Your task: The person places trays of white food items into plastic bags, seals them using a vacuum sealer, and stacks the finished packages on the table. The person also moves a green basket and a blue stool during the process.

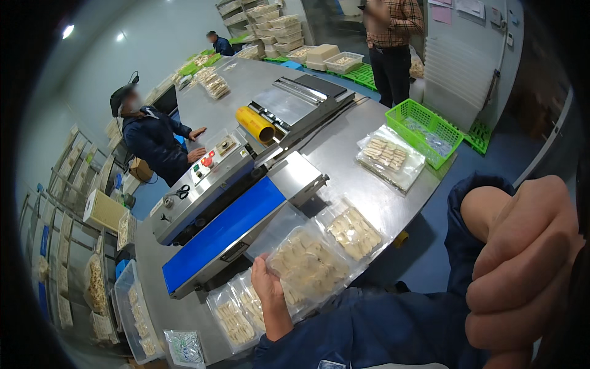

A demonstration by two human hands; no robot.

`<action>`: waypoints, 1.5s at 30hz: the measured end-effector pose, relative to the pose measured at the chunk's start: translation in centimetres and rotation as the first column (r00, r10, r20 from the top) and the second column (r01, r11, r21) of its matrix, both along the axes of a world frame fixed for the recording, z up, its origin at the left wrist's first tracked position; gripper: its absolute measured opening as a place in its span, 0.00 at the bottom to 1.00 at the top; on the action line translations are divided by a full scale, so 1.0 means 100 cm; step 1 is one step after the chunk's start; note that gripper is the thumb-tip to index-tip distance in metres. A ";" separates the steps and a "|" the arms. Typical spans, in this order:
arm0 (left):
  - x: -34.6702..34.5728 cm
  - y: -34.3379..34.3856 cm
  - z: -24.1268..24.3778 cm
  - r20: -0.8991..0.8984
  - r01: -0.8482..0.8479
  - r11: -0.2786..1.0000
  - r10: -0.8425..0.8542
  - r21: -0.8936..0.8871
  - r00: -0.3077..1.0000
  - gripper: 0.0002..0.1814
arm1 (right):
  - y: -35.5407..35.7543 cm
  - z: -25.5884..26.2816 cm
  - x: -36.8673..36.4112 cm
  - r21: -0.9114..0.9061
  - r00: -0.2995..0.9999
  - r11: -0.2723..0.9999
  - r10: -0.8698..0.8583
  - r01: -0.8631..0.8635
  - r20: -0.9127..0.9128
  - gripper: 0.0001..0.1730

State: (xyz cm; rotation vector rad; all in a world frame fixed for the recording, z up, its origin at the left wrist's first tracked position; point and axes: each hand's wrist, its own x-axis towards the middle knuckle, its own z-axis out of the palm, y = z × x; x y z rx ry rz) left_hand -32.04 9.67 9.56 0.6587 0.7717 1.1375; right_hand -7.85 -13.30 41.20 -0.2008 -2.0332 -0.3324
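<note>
My left hand [269, 282] grips the edge of a clear plastic bag [309, 263] filled with pale, flat dried slices. Other filled bags lie under and beside it on the steel table: one bag [354, 232] to the right, another bag [234, 320] to the left. Close to the camera on the right, my right hand [525, 258] is raised with its fingers curled into a fist; nothing shows in it. Just beyond the bags stands a band sealer [203, 184] with a blue conveyor belt [226, 235].
Scissors [183, 191] lie on the sealer. Behind it sits a film wrapper [295, 101] with a yellow roll [256, 124]. A green basket [424, 131] and stacked bags [392, 159] occupy the right corner. A co-worker [154, 133] stands across the table [161, 281].
</note>
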 end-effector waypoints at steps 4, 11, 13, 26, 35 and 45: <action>0.005 -0.004 0.006 0.020 0.049 0.998 -0.050 0.034 0.999 0.15 | -0.005 -0.002 0.001 -0.002 1.000 1.000 -0.002 0.002 -0.010 0.21; 0.007 -0.008 0.008 -0.003 0.025 1.000 -0.025 -0.003 1.000 0.14 | -0.008 -0.006 0.004 0.000 1.000 1.000 0.018 -0.018 -0.019 0.21; 0.012 -0.010 0.011 0.010 0.039 0.999 -0.039 -0.015 0.999 0.14 | -0.009 -0.007 -0.001 -0.003 1.000 1.000 0.000 0.000 -0.015 0.21; 0.016 -0.012 0.013 -0.016 0.008 0.999 -0.009 -0.045 1.000 0.14 | 0.010 -0.014 0.001 -0.042 0.998 0.999 0.014 -0.016 -0.055 0.23; 0.009 -0.002 -0.011 -0.029 -0.045 0.998 0.044 -0.034 0.999 0.14 | 0.018 -0.013 -0.025 -0.111 0.986 0.992 -0.069 0.052 -0.151 0.24; 0.000 0.000 -0.013 -0.061 -0.038 0.995 0.032 -0.096 0.998 0.13 | 0.089 -0.130 -0.009 -0.842 0.597 0.436 -0.782 0.319 -0.179 0.08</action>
